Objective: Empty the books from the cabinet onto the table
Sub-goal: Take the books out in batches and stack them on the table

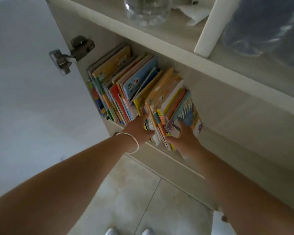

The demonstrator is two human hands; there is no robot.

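Low cabinet shelf [215,106], tiled floor below. Left hand [139,128] and right hand [185,134] press a bunch of books [161,116] between flat palms. I'd squeeze firmly and slide the bunch out level, or the thin middle ones will probably drop.

The books [139,89] carry coloured marks on covers and spines, but no lettering can be read.
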